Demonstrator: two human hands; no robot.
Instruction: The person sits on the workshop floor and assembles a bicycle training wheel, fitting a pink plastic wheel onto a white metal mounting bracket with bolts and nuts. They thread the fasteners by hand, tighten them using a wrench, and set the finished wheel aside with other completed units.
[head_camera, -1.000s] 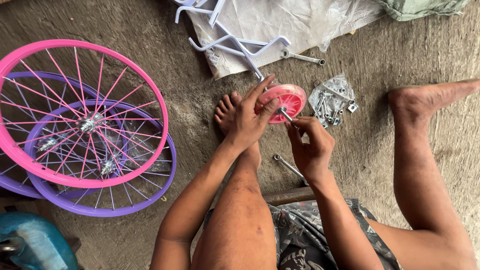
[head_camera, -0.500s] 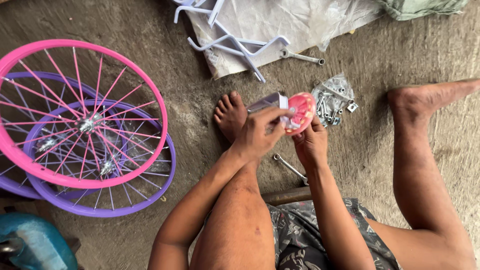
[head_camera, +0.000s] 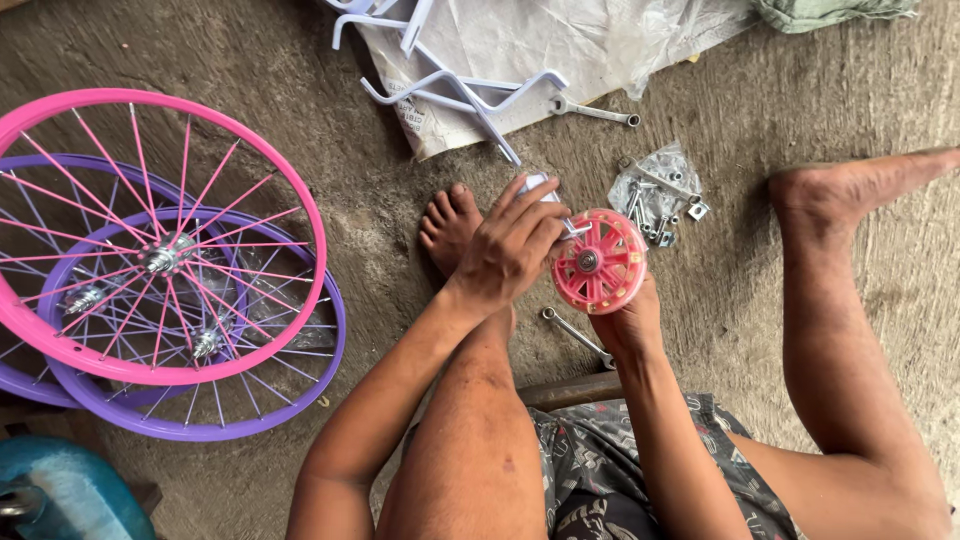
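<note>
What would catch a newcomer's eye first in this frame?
The stack of spoked wheels at left, a pink rim lying over purple rims. At centre, the right hand holds up a small pink wheel while the left hand grips a white bracket beside it.

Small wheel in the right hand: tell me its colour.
Pink, translucent-looking, with a grey metal hub: the small wheel, held up by the right hand, head view.

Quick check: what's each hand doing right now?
Left hand: closed on a white bracket at the wheel's hub.
Right hand: holding the small pink wheel from beneath.
</note>
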